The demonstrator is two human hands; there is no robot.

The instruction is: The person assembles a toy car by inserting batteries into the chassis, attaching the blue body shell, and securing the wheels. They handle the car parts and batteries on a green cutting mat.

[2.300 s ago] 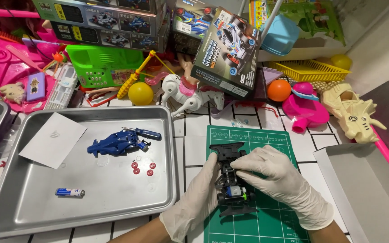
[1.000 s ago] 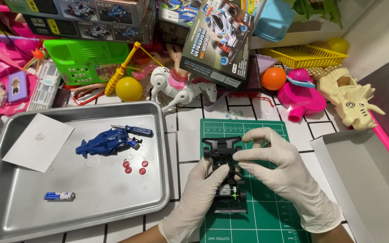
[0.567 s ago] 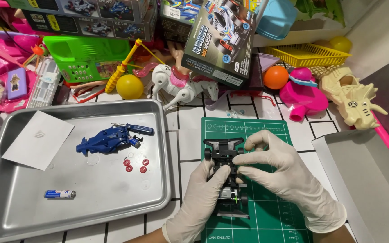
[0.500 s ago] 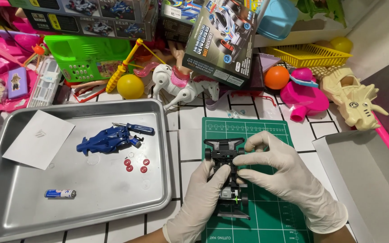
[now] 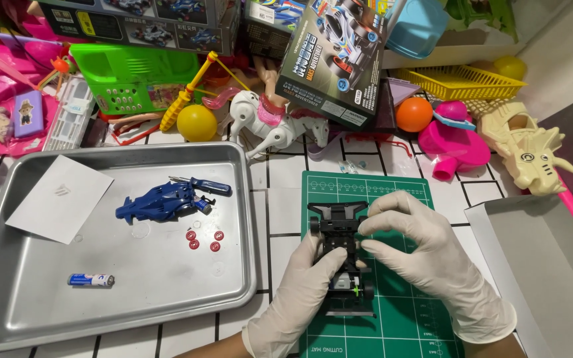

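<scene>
Work item: we hold a black toy car chassis [image 5: 341,255] on the green cutting mat [image 5: 399,318], which lies on the tiled worktop [image 5: 280,205].

Left hand: our gloved left hand [image 5: 300,298] comes up from below, its fingers closed against the left flank of the chassis at mid-length.

Right hand: our gloved right hand [image 5: 426,255] curls over the front right of the chassis, thumb and fingertips pinching the black frame there.

Change: across the last seconds our view has steadied and the chassis has been brought square to the mat, nose pointing away from us. The right hand has moved from covering the whole body to a fine pinch at the front end. Over the last half second both hands have barely shifted.

Meaning: we judge that coarse positioning is over and fine work on the front of the chassis is in hand.

Parts tray: the steel tray [image 5: 8,318] sits to the left, apart from both hands. It holds a blue car body shell [image 5: 157,203], a small screwdriver [image 5: 207,185], four red washers [image 5: 203,239], a battery [image 5: 91,280] and a white paper sheet [image 5: 58,197].

Surroundings: a printed kit box [image 5: 333,63], a yellow ball [image 5: 196,122] and an orange ball [image 5: 413,114] stand behind the mat.
</scene>
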